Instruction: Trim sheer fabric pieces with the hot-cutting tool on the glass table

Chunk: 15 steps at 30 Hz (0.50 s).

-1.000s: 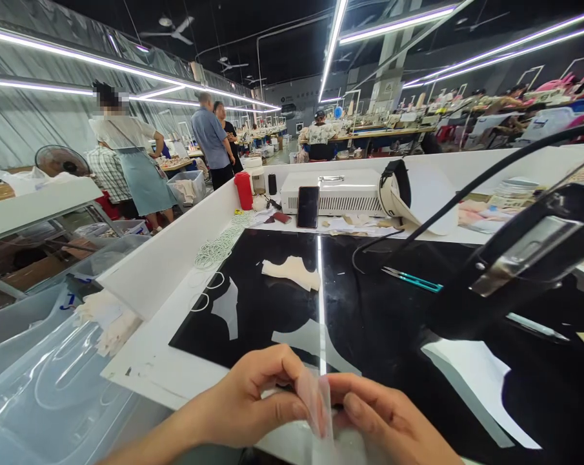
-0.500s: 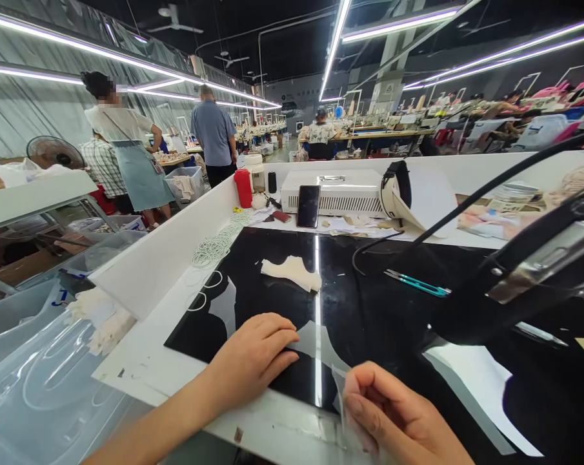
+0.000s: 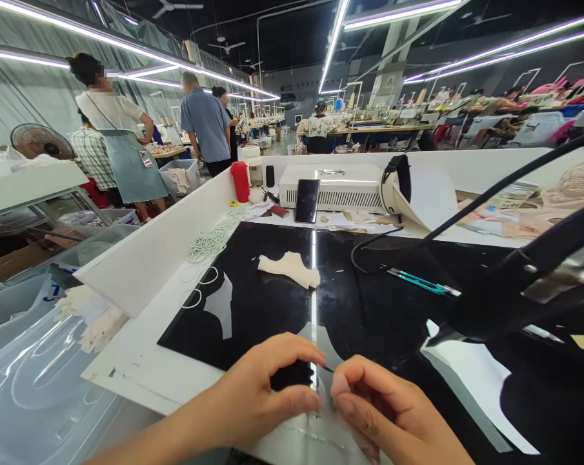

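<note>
My left hand (image 3: 262, 391) and my right hand (image 3: 383, 413) meet at the near edge of a glossy black work surface (image 3: 369, 303). Both pinch a thin clear film strip (image 3: 321, 394) between thumb and fingertips. The film is nearly see-through and hard to trace. Further back on the black surface lies a cream fabric piece (image 3: 289, 268), and teal snips (image 3: 424, 282) lie to the right.
A black lamp arm (image 3: 528, 284) juts in from the right. White paper shapes (image 3: 475, 381) lie near it. At the back stand a white machine (image 3: 335, 187), a phone (image 3: 307, 201) and a red cup (image 3: 241, 181). Clear plastic bins (image 3: 40, 381) sit at left; people stand beyond.
My left hand had been flat on the black surface half a second ago; now it has come back to the right hand and pinches the film with it.
</note>
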Motion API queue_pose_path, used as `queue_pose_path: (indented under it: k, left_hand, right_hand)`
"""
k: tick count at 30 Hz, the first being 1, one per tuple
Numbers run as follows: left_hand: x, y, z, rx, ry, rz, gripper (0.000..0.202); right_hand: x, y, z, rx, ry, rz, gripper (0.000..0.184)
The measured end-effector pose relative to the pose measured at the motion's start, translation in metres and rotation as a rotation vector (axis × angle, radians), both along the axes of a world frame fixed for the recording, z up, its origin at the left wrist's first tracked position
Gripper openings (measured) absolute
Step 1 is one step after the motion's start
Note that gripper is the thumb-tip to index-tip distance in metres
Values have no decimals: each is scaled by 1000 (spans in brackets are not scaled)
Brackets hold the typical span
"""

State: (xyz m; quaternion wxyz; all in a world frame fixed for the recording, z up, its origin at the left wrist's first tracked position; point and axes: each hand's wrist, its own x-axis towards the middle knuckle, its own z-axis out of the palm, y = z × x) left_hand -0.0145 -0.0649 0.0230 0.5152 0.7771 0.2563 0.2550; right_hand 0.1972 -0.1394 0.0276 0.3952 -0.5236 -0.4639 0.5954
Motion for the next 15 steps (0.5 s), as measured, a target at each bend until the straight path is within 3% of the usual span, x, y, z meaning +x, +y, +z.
queue_pose_path:
  k: [4, 7, 11, 15]
  left_hand:
    - [18, -6, -3, -378, -107, 25, 39]
    - [26, -1, -6, -527, -87, 98, 42]
    - [26, 12, -7, -513, -9, 145, 35]
    - [24, 25, -9, -356, 137, 176, 26]
  right_hand:
    - [2, 2, -1, 24, -26, -45, 56]
    - [3, 2, -6, 69, -47, -168, 56]
    - [8, 0, -18, 178, -171, -320, 50]
    - [12, 2, -31, 381, -490, -294, 31]
